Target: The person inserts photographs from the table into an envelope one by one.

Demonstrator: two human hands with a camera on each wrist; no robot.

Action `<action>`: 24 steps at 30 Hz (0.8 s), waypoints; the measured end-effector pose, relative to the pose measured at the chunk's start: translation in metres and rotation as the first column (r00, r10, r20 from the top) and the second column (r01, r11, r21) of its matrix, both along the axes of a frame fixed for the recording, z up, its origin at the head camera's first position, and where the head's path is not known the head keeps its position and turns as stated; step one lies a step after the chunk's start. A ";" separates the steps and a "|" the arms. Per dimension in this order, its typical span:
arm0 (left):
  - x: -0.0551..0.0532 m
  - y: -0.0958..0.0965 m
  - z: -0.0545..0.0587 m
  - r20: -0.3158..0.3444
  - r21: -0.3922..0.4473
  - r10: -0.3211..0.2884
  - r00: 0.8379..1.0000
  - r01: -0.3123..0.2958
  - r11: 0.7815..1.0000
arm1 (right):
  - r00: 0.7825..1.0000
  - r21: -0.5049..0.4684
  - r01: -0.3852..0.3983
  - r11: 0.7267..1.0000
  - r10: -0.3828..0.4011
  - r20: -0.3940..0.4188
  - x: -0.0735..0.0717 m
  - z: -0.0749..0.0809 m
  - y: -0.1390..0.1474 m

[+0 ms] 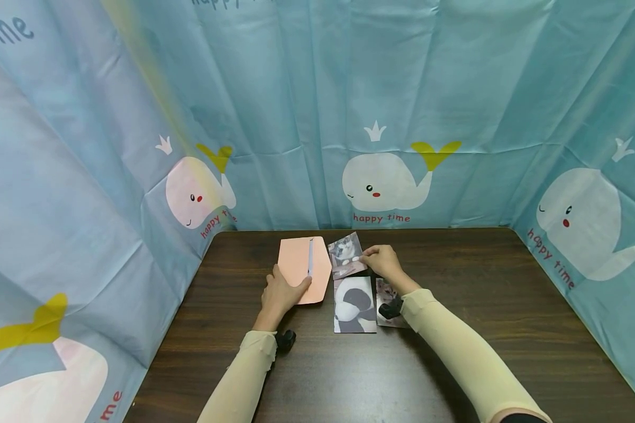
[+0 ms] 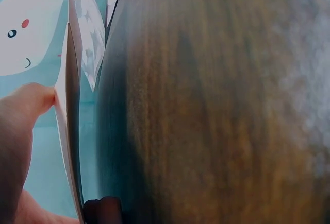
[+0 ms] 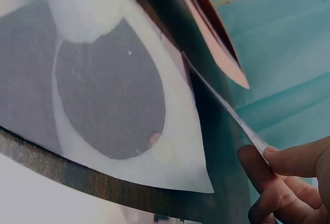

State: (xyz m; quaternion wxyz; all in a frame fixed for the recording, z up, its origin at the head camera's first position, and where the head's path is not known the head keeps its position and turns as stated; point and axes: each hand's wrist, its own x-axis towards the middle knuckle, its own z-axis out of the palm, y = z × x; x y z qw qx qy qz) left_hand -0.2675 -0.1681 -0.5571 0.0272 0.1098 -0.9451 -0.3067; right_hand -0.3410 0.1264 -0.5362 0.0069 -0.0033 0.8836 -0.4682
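Note:
My left hand grips the lower left of a peach envelope, thumb on top and fingers underneath; the left wrist view shows its side edge-on and raised. A pale strip runs along the envelope near its pointed flap. To its right, my right hand pinches the right edge of a cat photo card, tilted close beside the envelope. In the right wrist view this card appears as a thin slanted edge between thumb and fingers.
A grey-and-white picture card lies on the dark wooden table, just below the held card. Another cat card lies to its right, partly covered by the right wrist and its camera. Blue whale-print curtains surround the table.

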 end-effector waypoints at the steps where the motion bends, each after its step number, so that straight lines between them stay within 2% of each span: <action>1: 0.000 0.000 0.000 0.000 -0.003 0.000 1.000 0.000 1.000 | 1.000 -0.005 0.003 1.000 -0.003 -0.006 0.000 0.000 0.001; 14: 0.001 0.000 0.001 0.008 0.012 0.002 1.000 -0.002 1.000 | 0.999 -0.188 0.031 0.982 -0.034 -0.013 0.010 0.012 0.008; 24: 0.000 0.000 -0.001 0.009 0.012 0.000 1.000 0.000 1.000 | 1.000 -0.202 0.002 0.979 -0.008 -0.028 0.013 0.009 -0.001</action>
